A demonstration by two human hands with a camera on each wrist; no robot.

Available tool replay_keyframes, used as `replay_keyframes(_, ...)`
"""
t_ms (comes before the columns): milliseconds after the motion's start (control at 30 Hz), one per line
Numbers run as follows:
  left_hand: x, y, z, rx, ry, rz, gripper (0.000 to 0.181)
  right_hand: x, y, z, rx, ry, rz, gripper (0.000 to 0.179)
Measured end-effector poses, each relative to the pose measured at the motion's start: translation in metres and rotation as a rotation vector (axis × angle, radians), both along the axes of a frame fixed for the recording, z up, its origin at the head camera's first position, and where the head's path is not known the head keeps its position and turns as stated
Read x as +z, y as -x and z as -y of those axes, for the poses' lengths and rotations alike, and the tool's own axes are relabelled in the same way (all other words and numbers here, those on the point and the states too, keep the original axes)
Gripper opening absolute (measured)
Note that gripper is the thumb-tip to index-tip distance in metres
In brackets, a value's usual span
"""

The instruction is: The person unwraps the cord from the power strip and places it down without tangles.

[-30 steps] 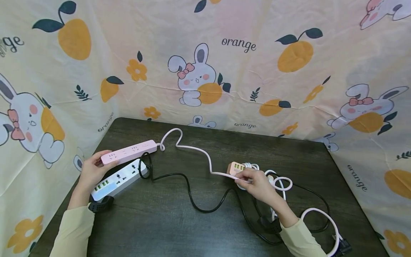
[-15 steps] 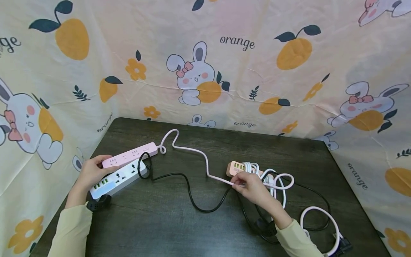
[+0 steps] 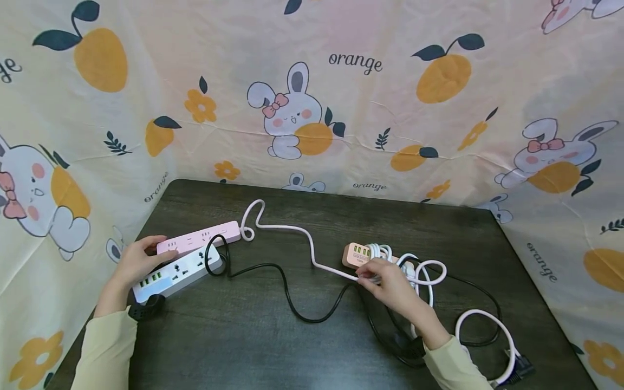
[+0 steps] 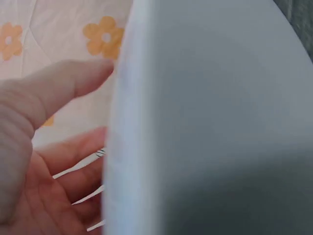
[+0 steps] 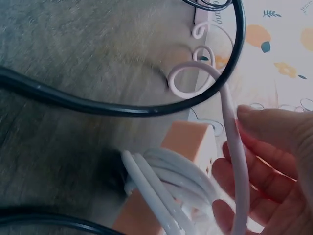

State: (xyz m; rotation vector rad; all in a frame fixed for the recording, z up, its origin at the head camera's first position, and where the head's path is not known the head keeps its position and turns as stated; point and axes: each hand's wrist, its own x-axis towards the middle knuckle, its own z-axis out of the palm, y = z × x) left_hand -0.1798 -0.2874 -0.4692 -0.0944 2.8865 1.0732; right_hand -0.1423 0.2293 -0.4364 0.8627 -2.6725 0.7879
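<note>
In the head view, my left hand [image 3: 136, 265] holds the left end of a pink power strip [image 3: 195, 238], thumb along its near side. Right in front of it lies a white power strip [image 3: 182, 273], whose blurred side [image 4: 220, 98] fills much of the left wrist view. My right hand [image 3: 390, 284] pinches the pale pink cord [image 3: 312, 249] that runs from the pink strip. The right wrist view shows this cord [image 5: 237, 156] passing between thumb and fingers. Beneath that hand is a peach power strip [image 3: 353, 254] with white cord [image 5: 166, 186] wound round it.
A black cord [image 3: 292, 309] starts at the white strip and snakes across the dark table [image 3: 234, 346]. At the right, a white cord loop [image 3: 509, 341] ends by a black plug [image 3: 521, 371]. A printed cloth [image 3: 219, 54] hangs behind and at both sides.
The pink strip has come down a little toward the white strip, which has shifted slightly left. My right hand slid left and then partly back right, still pinching the cord.
</note>
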Motion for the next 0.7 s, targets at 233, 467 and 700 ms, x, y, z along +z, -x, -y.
replay_keyframes(233, 0.023, -0.008, -0.023, 0.011, 0.022, -0.164, 0.054, 0.004, -0.001, -0.009, -0.078, 0.128, -0.152, 0.019)
replay_keyframes(467, 0.05, -0.012, -0.085, -0.116, -0.118, -0.485, 0.034, 0.011, -0.003, -0.018, -0.271, 0.22, -0.174, 0.016)
replay_keyframes(700, 0.065, -0.001, -0.156, -0.373, -0.269, -0.565, 0.034, 0.013, -0.003, -0.024, -0.409, 0.269, -0.164, 0.011)
